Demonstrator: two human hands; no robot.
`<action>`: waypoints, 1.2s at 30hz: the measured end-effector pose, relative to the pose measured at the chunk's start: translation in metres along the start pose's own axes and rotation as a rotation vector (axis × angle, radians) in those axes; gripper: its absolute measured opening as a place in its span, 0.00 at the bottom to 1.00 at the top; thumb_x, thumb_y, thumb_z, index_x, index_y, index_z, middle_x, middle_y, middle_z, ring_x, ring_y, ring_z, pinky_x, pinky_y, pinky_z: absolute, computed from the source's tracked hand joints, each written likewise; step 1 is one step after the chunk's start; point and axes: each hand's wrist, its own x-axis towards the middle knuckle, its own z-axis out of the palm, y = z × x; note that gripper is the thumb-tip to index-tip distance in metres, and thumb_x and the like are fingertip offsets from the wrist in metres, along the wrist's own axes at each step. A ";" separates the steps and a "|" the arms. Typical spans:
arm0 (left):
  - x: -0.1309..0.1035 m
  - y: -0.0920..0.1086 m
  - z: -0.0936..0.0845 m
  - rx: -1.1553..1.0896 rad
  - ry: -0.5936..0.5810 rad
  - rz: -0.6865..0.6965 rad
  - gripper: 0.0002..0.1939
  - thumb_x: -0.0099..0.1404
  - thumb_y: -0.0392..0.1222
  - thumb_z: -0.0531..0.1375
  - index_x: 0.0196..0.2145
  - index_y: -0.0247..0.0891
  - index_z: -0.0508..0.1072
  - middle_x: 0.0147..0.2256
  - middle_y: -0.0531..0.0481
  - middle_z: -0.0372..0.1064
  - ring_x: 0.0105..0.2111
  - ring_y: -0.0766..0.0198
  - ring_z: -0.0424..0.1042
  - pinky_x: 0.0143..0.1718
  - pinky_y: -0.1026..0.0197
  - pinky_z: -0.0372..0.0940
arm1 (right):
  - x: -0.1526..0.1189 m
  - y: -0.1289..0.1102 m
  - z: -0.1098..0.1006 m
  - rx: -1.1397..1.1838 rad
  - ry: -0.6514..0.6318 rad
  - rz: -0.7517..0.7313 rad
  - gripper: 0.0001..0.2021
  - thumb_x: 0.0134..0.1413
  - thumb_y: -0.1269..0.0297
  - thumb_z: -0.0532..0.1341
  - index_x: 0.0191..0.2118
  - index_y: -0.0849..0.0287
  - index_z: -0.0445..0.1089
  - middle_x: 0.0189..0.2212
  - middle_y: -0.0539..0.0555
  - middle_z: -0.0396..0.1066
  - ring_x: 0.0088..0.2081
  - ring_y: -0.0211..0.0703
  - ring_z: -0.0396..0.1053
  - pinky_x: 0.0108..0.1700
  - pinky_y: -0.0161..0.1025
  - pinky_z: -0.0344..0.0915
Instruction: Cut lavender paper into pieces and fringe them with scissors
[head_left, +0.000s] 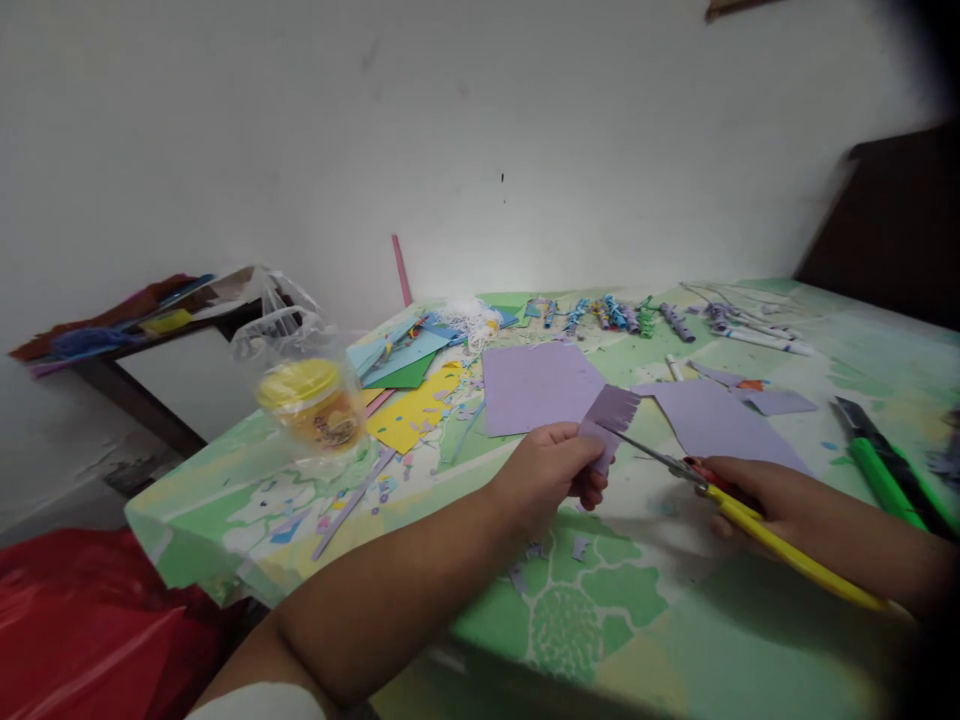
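Observation:
Between the thumb and fingers of my left hand (559, 462) is a small piece of purple paper (613, 408), its far edge cut into a fringe. My right hand (772, 495) grips scissors (739, 512) with yellow and red handles. The scissor blades reach left and touch or overlap the paper close to my left thumb; whether they are fully closed is hard to see. Behind my left hand lies a larger purple sheet (536, 385). More purple paper (724, 420) rests beyond my right hand. Small purple scraps (580, 547) lie on the tablecloth below my hands.
Fringed paper rolls (611, 312) line the back, beside white string (469, 320). Coloured sheets (412, 410) and a yellow-lidded tub (311, 405) in plastic sit left. A green cutter (874, 465) lies right, with white markers (765, 340) farther back. A red bag (90, 620) stands lower left.

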 end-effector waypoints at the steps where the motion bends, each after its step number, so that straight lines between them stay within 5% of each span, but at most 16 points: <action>1: -0.001 0.001 0.001 0.034 0.029 0.024 0.07 0.51 0.36 0.54 0.18 0.34 0.63 0.14 0.56 0.57 0.14 0.74 0.57 0.17 0.68 0.53 | 0.000 0.001 0.000 -0.008 -0.063 0.001 0.11 0.48 0.52 0.56 0.28 0.53 0.68 0.28 0.51 0.72 0.36 0.53 0.69 0.35 0.41 0.66; 6: -0.003 0.007 0.002 0.127 0.105 0.073 0.09 0.54 0.38 0.54 0.18 0.35 0.61 0.15 0.57 0.58 0.14 0.74 0.58 0.18 0.68 0.55 | -0.001 0.002 -0.003 0.038 -0.135 -0.002 0.14 0.48 0.49 0.55 0.33 0.53 0.68 0.33 0.53 0.73 0.43 0.61 0.66 0.39 0.45 0.66; 13: 0.000 0.006 -0.002 0.199 0.156 0.134 0.09 0.56 0.39 0.54 0.20 0.35 0.62 0.17 0.56 0.59 0.16 0.74 0.59 0.19 0.68 0.57 | -0.003 0.008 -0.001 0.030 -0.125 -0.042 0.19 0.48 0.49 0.56 0.44 0.52 0.69 0.43 0.53 0.73 0.48 0.60 0.66 0.45 0.44 0.66; 23: -0.005 0.002 -0.001 0.164 0.118 0.139 0.10 0.55 0.42 0.56 0.22 0.35 0.63 0.17 0.57 0.60 0.16 0.74 0.60 0.19 0.68 0.56 | -0.007 0.001 -0.001 0.073 -0.149 -0.016 0.14 0.51 0.51 0.55 0.38 0.51 0.70 0.40 0.54 0.73 0.50 0.61 0.63 0.48 0.48 0.62; 28: -0.004 0.003 -0.004 0.213 0.138 0.159 0.10 0.55 0.42 0.56 0.21 0.35 0.63 0.18 0.56 0.61 0.17 0.74 0.60 0.20 0.68 0.56 | -0.008 0.005 0.001 0.052 -0.135 0.005 0.20 0.50 0.46 0.55 0.45 0.50 0.67 0.47 0.55 0.69 0.48 0.59 0.64 0.50 0.48 0.61; 36: -0.007 0.001 -0.003 0.334 0.013 0.085 0.07 0.54 0.39 0.57 0.21 0.35 0.65 0.16 0.57 0.58 0.17 0.75 0.56 0.21 0.68 0.52 | -0.006 0.017 0.005 0.046 -0.157 0.014 0.21 0.50 0.44 0.54 0.47 0.49 0.63 0.47 0.53 0.68 0.47 0.56 0.65 0.48 0.48 0.63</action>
